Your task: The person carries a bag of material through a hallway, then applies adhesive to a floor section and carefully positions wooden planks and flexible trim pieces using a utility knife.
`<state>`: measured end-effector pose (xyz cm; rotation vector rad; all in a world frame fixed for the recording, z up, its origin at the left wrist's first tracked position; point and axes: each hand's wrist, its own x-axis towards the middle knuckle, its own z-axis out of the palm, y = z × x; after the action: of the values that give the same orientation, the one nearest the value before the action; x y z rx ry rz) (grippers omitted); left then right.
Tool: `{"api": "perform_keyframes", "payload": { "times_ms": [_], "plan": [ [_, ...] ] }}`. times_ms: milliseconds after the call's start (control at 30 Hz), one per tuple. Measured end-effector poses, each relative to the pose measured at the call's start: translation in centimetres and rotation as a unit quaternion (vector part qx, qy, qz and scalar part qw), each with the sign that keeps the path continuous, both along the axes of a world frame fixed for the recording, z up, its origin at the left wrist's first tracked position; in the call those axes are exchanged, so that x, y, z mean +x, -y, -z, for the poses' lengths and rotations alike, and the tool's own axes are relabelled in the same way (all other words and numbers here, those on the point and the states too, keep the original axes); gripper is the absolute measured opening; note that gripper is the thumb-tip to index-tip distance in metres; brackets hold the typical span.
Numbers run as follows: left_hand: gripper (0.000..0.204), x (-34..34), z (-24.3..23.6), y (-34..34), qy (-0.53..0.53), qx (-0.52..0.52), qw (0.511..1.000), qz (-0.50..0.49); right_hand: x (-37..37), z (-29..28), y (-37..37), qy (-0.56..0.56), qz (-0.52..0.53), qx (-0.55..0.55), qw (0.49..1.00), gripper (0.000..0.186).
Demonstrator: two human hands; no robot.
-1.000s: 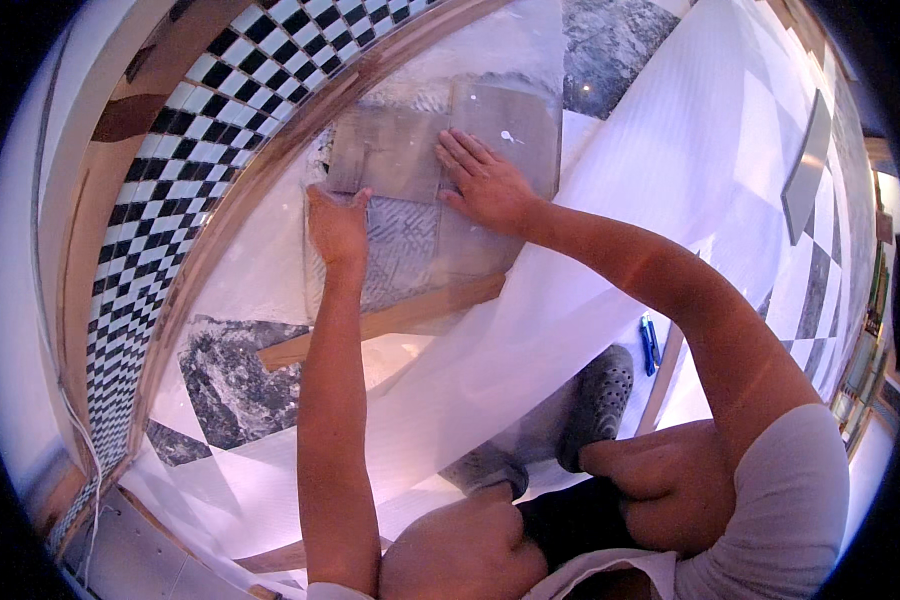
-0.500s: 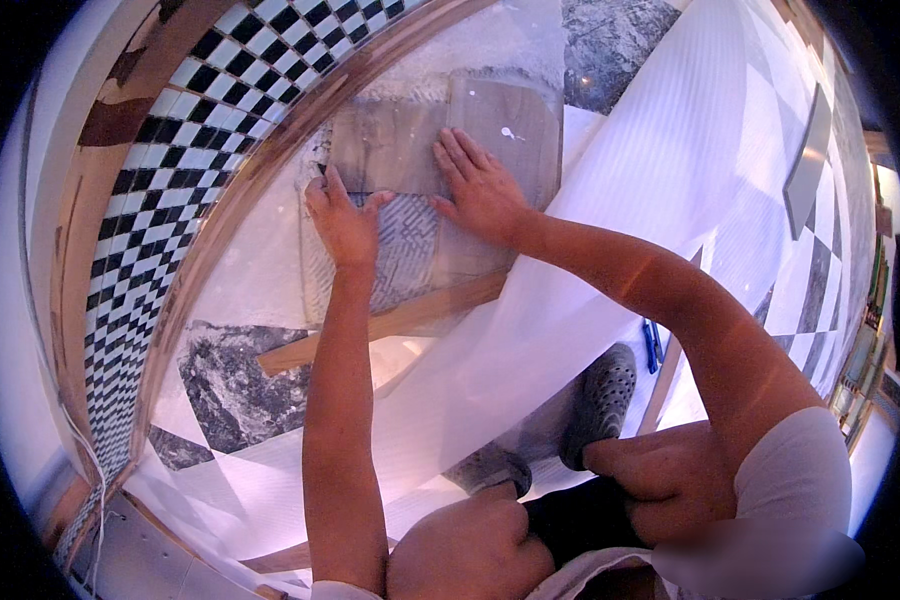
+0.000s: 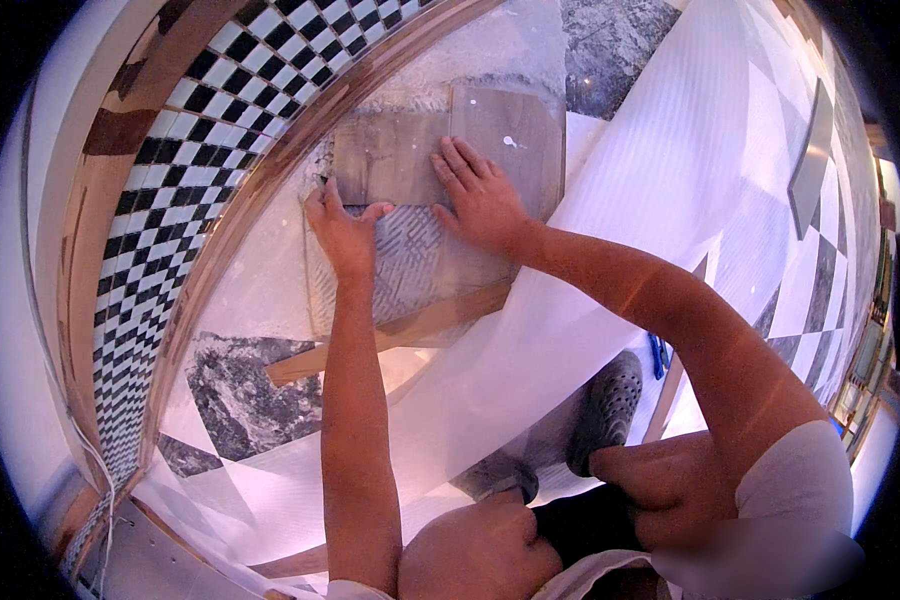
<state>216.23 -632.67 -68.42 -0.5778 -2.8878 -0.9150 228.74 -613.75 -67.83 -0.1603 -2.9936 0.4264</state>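
Note:
My right hand [image 3: 482,203] lies flat with fingers stretched over the seam between two grey-brown floor tiles. Under its fingertips on the left is a smaller tile [image 3: 395,150]; the larger tile [image 3: 520,160], with small white spots, extends to the right and below. My left hand [image 3: 345,235] is open, thumb spread from the fingers. Its fingertips touch the lower left corner of the smaller tile, and the thumb tip lies near that tile's lower edge. Below the edge, between my hands, is a patch of grey combed adhesive [image 3: 405,255].
A wooden strip [image 3: 400,330] lies slantwise below the adhesive. White foam sheeting [image 3: 610,200] covers the floor beside it. A black-and-white mosaic wall [image 3: 185,160] curves along the left. A blue tool [image 3: 660,355] sits near my shoe [image 3: 610,395]; a grey panel [image 3: 810,160] is farther right.
The view has shifted slightly, so the tiles appear a little lower. Both hands stay at nearly the same places on the tiles.

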Motion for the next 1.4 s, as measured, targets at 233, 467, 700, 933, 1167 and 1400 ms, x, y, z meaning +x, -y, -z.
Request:
{"api": "perform_keyframes", "payload": {
  "times_ms": [233, 467, 700, 933, 1167, 1400],
  "plan": [
    [0.086, -0.3, 0.3, 0.6, -0.031, 0.016, 0.999, 0.031, -0.1, -0.2, 0.2, -0.013, 0.005, -0.019, 1.000, 0.069],
    [0.083, -0.4, 0.5, 0.6, -0.027, 0.037, 0.998, 0.034, 0.1, 0.3, 0.0, -0.022, 0.007, -0.047, 0.999, 0.069],
    [0.083, -0.3, -0.1, 0.5, -0.006, 0.048, 0.998, 0.037, 0.2, 0.7, -0.1, -0.029, 0.006, -0.033, 0.999, 0.066],
    [0.082, -0.6, 0.8, 0.8, -0.016, 0.094, 0.994, 0.044, 0.2, 0.7, 0.5, -0.038, 0.015, -0.052, 0.998, 0.066],
    [0.080, -1.3, 1.0, 1.8, -0.011, 0.062, 0.996, 0.068, 0.3, 0.0, 0.7, -0.030, 0.006, -0.047, 0.998, 0.064],
    [0.080, -0.7, 1.0, 1.5, -0.031, 0.057, 0.996, 0.062, 0.5, 0.0, 0.6, -0.035, 0.006, -0.055, 0.998, 0.064]
  ]
}}
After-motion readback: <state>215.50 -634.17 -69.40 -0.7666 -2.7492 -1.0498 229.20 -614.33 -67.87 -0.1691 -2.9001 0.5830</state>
